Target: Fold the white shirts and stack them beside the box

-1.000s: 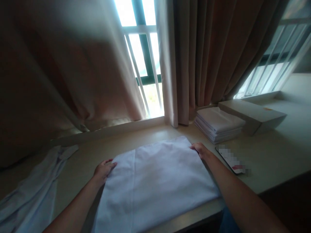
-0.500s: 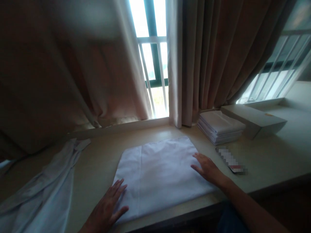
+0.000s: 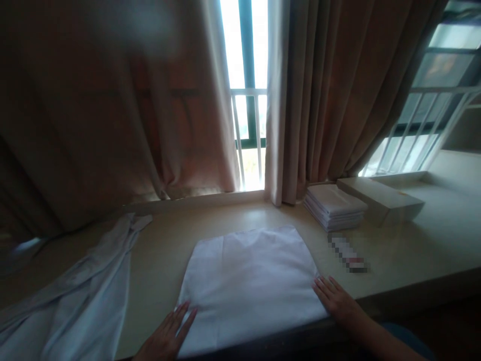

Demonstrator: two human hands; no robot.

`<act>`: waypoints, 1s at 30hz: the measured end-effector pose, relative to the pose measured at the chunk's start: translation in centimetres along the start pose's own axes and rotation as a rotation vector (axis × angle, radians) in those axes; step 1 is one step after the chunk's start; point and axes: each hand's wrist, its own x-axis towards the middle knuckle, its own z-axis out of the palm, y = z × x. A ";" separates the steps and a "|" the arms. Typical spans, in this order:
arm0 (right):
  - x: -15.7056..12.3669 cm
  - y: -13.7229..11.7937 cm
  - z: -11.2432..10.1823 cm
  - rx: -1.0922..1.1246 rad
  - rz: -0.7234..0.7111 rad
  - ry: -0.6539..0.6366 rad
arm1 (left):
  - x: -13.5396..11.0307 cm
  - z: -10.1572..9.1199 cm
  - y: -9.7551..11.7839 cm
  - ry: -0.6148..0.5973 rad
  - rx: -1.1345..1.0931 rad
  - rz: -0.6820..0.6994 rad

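A folded white cloth [image 3: 251, 281] lies flat before me, with a seam line running down its left part. My left hand [image 3: 169, 333] rests at the cloth's lower left edge, fingers stretched out and the thumb a little apart. At the lower right edge, my right hand [image 3: 336, 301] touches the cloth with its fingers extended and close together. Neither hand grasps the cloth. Faint creases cross its surface.
A loose white cloth [image 3: 86, 291] lies crumpled on the left of the pale counter [image 3: 158, 260]. At the back right stand a stack of folded white cloths [image 3: 334, 208] and a pale box [image 3: 383, 198]. A pixelated flat object [image 3: 347, 254] lies in front of them. Curtains [image 3: 323, 90] hang behind.
My right hand has slid toward me along the cloth's right edge to its lower corner. My left hand has shifted slightly downward in view. The camera view has tilted up a little.
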 end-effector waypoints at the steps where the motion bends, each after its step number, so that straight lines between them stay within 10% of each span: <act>1: -0.1 -0.1 0.0 -0.016 -0.013 0.021 | -0.3 0.2 -0.1 -0.001 -0.008 0.002; 15: 1.1 0.0 -5.9 0.262 0.079 -0.116 | -0.8 -2.6 -2.7 -0.044 -0.361 -0.216; 25: 11.3 5.8 -17.7 0.471 0.275 -0.081 | 8.0 -17.5 -4.0 0.098 -0.458 -0.251; 30: 13.6 7.4 -21.6 0.520 0.230 -0.128 | 10.0 -22.0 -5.7 0.091 -0.466 -0.285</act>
